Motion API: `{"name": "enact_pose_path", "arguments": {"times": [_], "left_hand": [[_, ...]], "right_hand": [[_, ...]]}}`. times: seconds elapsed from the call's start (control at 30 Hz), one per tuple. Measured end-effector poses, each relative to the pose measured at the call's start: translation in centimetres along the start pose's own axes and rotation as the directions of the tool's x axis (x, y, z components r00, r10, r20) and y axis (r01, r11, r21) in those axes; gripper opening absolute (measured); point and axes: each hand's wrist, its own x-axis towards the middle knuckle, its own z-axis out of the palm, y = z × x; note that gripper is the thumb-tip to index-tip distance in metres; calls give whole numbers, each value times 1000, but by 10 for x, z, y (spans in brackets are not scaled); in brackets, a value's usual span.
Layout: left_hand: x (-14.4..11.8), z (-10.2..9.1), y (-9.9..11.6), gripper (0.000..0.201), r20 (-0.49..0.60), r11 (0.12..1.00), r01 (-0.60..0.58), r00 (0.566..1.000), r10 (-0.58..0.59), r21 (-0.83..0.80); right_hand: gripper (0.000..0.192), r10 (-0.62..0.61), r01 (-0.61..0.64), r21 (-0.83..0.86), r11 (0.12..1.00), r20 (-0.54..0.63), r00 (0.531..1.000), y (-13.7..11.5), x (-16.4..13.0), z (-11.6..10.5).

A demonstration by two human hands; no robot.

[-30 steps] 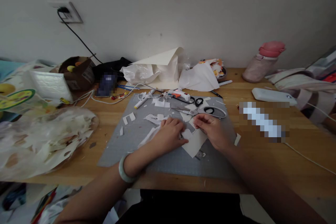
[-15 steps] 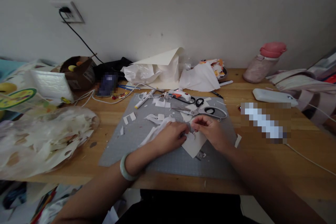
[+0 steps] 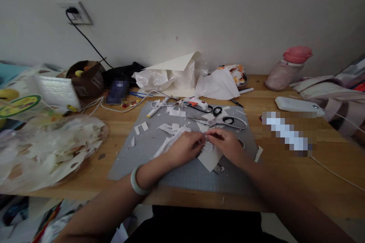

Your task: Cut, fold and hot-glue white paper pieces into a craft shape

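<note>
Over the grey cutting mat (image 3: 134, 167), my left hand (image 3: 186, 147) and my right hand (image 3: 226, 145) meet with fingertips nearly touching. Both are closed in a pinch. What sits between the fingers is small and mostly hidden; a whitish bit shows just below them. Under my hands lies a white paper piece (image 3: 210, 161), one corner pointing toward me. Crumpled white material (image 3: 171, 142) lies partly behind my left hand. Scissors (image 3: 211, 121) with grey and black handles rest just beyond my fingers, blades apart. Paper scraps (image 3: 141, 127) are scattered on the mat.
A glue gun (image 3: 196, 103) and a white pen-like tool (image 3: 157, 108) lie at the mat's far edge. Left is a plastic bag (image 3: 51, 152) of paper offcuts. A pink-lidded bottle (image 3: 285, 68), a white case (image 3: 299, 106) and a blurred-out device (image 3: 288, 133) occupy the right side.
My right hand has shifted slightly left, bringing its fingertips up to those of my left hand. My left hand stays almost in place.
</note>
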Motion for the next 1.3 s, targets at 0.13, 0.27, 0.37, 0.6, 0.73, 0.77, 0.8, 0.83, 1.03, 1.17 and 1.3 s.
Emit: {"name": "enact_pose_path", "arguments": {"times": [0.13,0.27,0.37,0.6,0.73,0.77,0.8,0.83,1.03,1.17,1.3], "left_hand": [[-1,2,1,12,-18,1000,-10,1000,10,-10],[-2,1,2,12,-41,1000,-5,999,5,9],[-2,0,3,11,-64,1000,8,998,-8,4],[-4,-2,3,10,-129,988,50,989,-70,-148],[-4,-1,3,9,-147,979,76,984,-106,-191],[-4,-1,3,9,-150,975,84,982,-116,-207],[-4,0,3,9,-154,970,93,979,-130,-226],[-4,0,3,9,-157,964,103,977,-145,-247],[-1,4,-1,8,-173,911,138,960,-219,-389],[-1,7,-4,10,-186,870,111,957,-225,-481],[-2,9,-4,11,-187,848,103,955,-230,-520]], "right_hand": [[19,50,-49,72,996,-15,999,3,2,-1],[19,64,-63,89,994,-3,998,5,3,-2],[17,48,-48,80,996,8,999,4,2,-1],[7,-116,115,-109,987,-2,993,-2,-1,0],[7,-250,256,-223,941,53,967,-6,-3,-2],[9,-280,290,-245,925,74,957,-7,-3,-3],[10,-309,323,-264,909,93,946,-7,-4,-4],[12,-335,353,-278,894,110,936,-7,-4,-4],[16,-378,405,-301,863,145,914,-7,-5,-7],[15,-359,398,-323,858,177,917,-9,-6,-5],[14,-272,319,-311,895,187,944,-9,-6,-2]]}}
